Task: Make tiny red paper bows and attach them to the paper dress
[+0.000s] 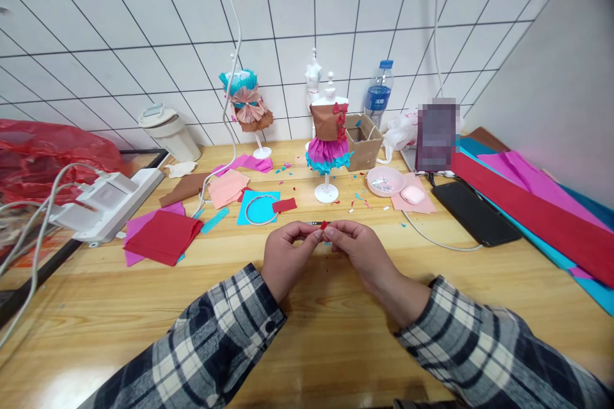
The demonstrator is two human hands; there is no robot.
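Observation:
Between the fingertips of both hands is a tiny piece of red paper. My left hand pinches it from one side, and my right hand pinches it from the other. Just behind the fingers lies a dark, slim tool, mostly hidden. Straight ahead stands a small white dress form wearing a brown top with red bits down one side and a magenta skirt edged in blue. Left of it, a silver ring and a red paper strip rest on a blue sheet.
Red sheets and a white power strip lie left. A second dressed form, a cardboard box and a bottle stand behind. To the right are a pink bowl, a black phone and long red paper.

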